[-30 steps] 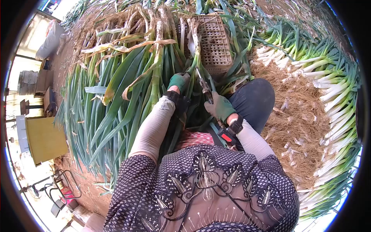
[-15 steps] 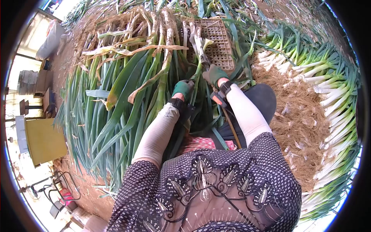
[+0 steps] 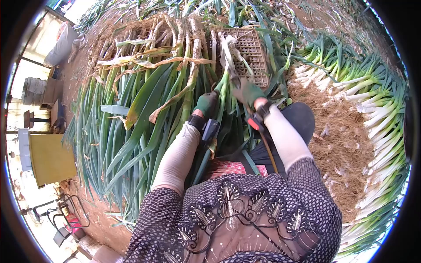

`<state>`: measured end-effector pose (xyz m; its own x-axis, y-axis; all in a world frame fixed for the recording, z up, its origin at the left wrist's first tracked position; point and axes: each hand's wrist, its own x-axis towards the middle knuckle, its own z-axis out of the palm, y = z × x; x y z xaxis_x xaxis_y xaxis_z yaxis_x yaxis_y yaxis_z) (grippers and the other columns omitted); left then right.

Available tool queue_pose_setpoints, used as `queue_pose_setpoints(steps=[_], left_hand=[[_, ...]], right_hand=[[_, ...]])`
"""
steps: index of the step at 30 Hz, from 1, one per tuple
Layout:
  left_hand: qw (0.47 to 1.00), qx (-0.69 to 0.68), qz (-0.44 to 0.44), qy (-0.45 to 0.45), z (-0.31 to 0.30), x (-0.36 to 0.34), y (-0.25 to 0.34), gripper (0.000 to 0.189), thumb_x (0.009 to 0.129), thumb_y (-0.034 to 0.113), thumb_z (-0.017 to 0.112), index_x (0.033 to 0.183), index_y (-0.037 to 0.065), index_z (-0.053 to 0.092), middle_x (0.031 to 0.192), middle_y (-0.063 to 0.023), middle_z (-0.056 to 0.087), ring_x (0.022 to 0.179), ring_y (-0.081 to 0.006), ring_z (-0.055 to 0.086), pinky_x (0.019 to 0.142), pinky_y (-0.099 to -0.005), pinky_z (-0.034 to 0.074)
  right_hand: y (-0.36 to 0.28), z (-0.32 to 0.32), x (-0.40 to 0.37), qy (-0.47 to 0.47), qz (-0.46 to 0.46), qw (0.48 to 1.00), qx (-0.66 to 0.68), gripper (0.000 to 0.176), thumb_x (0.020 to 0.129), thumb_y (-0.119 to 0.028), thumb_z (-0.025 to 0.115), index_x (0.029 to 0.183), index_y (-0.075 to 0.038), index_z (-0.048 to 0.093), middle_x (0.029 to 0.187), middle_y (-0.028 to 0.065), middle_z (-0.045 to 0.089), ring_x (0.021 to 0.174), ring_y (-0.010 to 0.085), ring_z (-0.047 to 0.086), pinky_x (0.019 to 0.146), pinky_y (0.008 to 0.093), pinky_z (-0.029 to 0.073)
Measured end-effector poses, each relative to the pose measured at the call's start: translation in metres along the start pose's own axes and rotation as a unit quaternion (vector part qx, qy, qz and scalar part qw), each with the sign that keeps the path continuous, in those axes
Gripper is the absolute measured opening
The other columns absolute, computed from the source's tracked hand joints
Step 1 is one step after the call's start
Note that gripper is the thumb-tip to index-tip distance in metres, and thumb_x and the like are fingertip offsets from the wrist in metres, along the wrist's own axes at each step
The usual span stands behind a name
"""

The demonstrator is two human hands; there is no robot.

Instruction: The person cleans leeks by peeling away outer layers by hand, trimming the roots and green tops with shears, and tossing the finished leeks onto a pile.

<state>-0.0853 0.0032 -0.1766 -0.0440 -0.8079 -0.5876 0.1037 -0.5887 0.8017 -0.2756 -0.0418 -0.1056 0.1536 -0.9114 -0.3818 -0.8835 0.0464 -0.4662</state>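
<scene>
My left hand [image 3: 206,103], in a green glove, is closed around the green stem of a leek [image 3: 224,76] held over my lap. The leek's white shaft and loose outer leaves [image 3: 228,48] point away from me, over a plastic crate. My right hand [image 3: 247,92], also in a green glove, grips the same leek a little higher, at the base of the white shaft. A red-handled cutting tool [image 3: 256,124] hangs at my right wrist, outside the palm.
A big pile of untrimmed leeks [image 3: 140,101] with dry yellow leaves lies on the left. The brown lattice crate [image 3: 253,48] stands ahead. Trimmed white-stemmed leeks [image 3: 372,96] are stacked on the right beside a heap of cut roots [image 3: 337,131]. A yellow box [image 3: 50,158] stands far left.
My right hand has gone from near my lap, where it held the blade against the leek, up to the white shaft. The tool now dangles at the wrist. The left hand has barely moved.
</scene>
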Motion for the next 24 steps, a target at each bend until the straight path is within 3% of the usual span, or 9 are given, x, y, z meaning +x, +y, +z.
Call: queue_pose_setpoints(steps=[3,5,6,9,11,16,19,23,24], left_hand=[[0.964,0.254,0.073,-0.015,0.012,-0.007,0.018,0.038,0.094,0.036,0.055,0.107,0.002,0.066,0.089,-0.0138,0.069,0.081,-0.022,0.068,0.078,-0.0348,0.054],[0.796,0.585,0.155,0.006,0.03,-0.046,0.045,0.04,0.091,0.035,0.057,0.118,0.006,0.061,0.109,-0.0186,0.066,0.101,-0.0312,0.064,0.09,-0.0414,0.05],[0.764,0.606,0.219,0.04,0.036,-0.066,0.053,0.044,0.088,0.034,0.061,0.122,0.007,0.056,0.123,-0.0215,0.059,0.114,-0.0387,0.055,0.096,-0.0469,0.045],[0.713,0.642,0.244,0.141,0.027,-0.106,0.088,0.047,0.084,0.038,0.066,0.119,0.006,0.057,0.122,-0.0203,0.06,0.117,-0.0388,0.054,0.096,-0.0467,0.045],[0.744,0.636,0.149,0.137,-0.003,-0.117,0.1,0.056,0.08,0.043,0.07,0.117,0.002,0.057,0.117,-0.0229,0.062,0.11,-0.0373,0.06,0.092,-0.0464,0.049],[0.723,0.678,-0.002,0.133,-0.04,-0.139,0.068,0.062,0.077,0.053,0.07,0.112,0.002,0.062,0.107,-0.0205,0.068,0.101,-0.0351,0.066,0.089,-0.045,0.05],[0.741,0.669,0.021,0.052,-0.041,-0.141,0.083,0.054,0.077,0.052,0.07,0.104,0.005,0.068,0.105,-0.0176,0.07,0.1,-0.0319,0.067,0.087,-0.0424,0.05],[0.829,0.544,0.119,0.056,-0.043,-0.107,0.099,0.035,0.08,0.039,0.07,0.097,0.008,0.071,0.09,-0.0108,0.072,0.085,-0.0262,0.068,0.077,-0.0377,0.051],[0.818,0.553,0.151,0.048,-0.038,-0.094,0.104,0.033,0.082,0.037,0.069,0.097,0.008,0.071,0.09,-0.0119,0.071,0.084,-0.0272,0.068,0.076,-0.0375,0.052]], right_hand=[[0.015,0.017,-0.051,-0.036,-0.02,0.999,0.012,0.055,0.083,-0.035,0.061,0.122,0.003,0.053,0.115,0.0297,0.062,0.111,0.0431,0.059,0.097,0.0457,0.046],[0.038,0.045,-0.061,-0.052,-0.005,0.998,-0.021,0.054,0.083,-0.034,0.065,0.121,0.003,0.053,0.114,0.0298,0.063,0.111,0.0429,0.059,0.095,0.0458,0.047],[0.045,0.052,-0.065,-0.062,0.002,0.998,-0.022,0.054,0.083,-0.034,0.065,0.12,0.003,0.053,0.113,0.0296,0.063,0.11,0.0429,0.06,0.095,0.0457,0.047],[0.042,0.044,-0.078,-0.076,0.002,0.997,0.02,0.055,0.082,-0.035,0.064,0.119,0.004,0.053,0.111,0.0292,0.064,0.109,0.0429,0.06,0.094,0.0454,0.048],[0.043,0.041,-0.087,-0.072,0.0,0.997,0.042,0.055,0.082,-0.036,0.064,0.118,0.004,0.053,0.11,0.0293,0.064,0.108,0.0429,0.061,0.093,0.0452,0.048],[0.049,0.053,-0.117,-0.09,0.018,0.995,0.029,0.055,0.081,-0.037,0.063,0.116,0.005,0.055,0.109,0.0306,0.064,0.107,0.0428,0.061,0.093,0.0449,0.048],[0.046,0.053,-0.12,-0.107,0.026,0.994,0.024,0.055,0.08,-0.037,0.063,0.117,0.004,0.055,0.11,0.0297,0.064,0.107,0.0424,0.061,0.094,0.0447,0.048],[0.049,0.056,-0.115,-0.096,0.023,0.995,0.028,0.055,0.08,-0.036,0.063,0.118,0.004,0.056,0.111,0.0303,0.063,0.108,0.0425,0.061,0.094,0.0447,0.047],[0.049,0.056,-0.113,-0.098,0.026,0.994,0.027,0.055,0.08,-0.036,0.063,0.118,0.004,0.055,0.111,0.0304,0.063,0.108,0.0426,0.061,0.094,0.0447,0.047]])
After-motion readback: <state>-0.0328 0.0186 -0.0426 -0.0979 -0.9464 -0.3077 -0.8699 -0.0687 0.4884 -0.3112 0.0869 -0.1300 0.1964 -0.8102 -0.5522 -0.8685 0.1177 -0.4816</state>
